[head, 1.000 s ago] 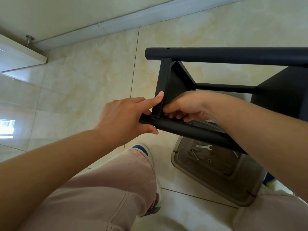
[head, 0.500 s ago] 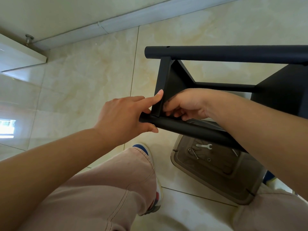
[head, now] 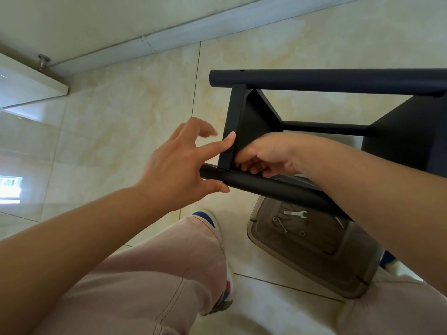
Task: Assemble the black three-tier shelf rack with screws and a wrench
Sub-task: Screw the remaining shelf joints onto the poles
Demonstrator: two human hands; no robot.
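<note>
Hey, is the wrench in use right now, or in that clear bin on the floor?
In the bin. The wrench lies flat on the bottom of the clear bin, beside loose screws; neither hand touches it.

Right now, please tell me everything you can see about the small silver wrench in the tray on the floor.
The wrench is small, flat and silvery, apparently metal, with an open forked jaw at its right end. It lies flat, almost level across the picture, inside the translucent brownish plastic tray on the tiled floor, below the rack's near black tube. A few loose screws lie close by. Neither hand touches it; whether it touches a screw cannot be told.
</note>
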